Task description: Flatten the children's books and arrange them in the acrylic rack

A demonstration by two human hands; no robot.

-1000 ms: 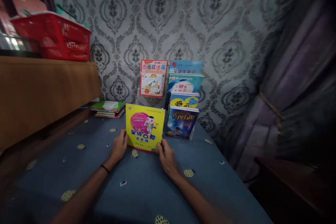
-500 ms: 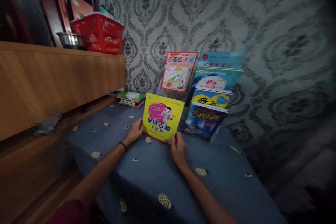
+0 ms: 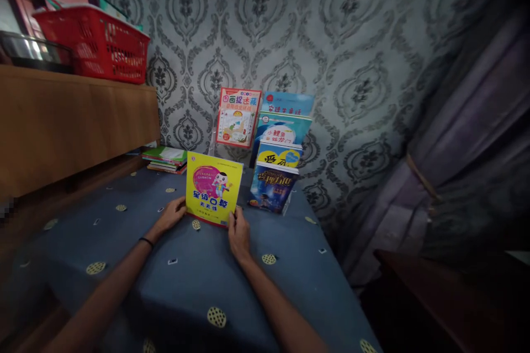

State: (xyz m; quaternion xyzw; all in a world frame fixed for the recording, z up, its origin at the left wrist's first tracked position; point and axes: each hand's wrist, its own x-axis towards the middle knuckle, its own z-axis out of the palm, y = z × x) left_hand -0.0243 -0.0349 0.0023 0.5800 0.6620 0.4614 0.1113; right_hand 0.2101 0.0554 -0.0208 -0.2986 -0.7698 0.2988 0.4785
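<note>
L hand (image 3: 171, 215) & R hand (image 3: 239, 234) both w/ grip clamped on lower side edges of yellow bk (image 3: 212, 190), near upright at cloth-covered surface (image 3: 194, 292), just beside dark-blue bk (image 3: 272, 188), prob best w/ even pressure & bottom edge level

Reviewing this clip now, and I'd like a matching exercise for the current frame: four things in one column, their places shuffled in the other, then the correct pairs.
Things
1. Yellow book
2. Red basket
3. Green-topped stack of books
4. Dark blue book

Places
A. On top of the wooden cabinet
B. Standing at the front of the tiered books on the right
C. Lying flat on the blue tablecloth
D. Held between the left hand and the right hand

Pairs: 1-D, 2-A, 3-C, 4-B
</note>
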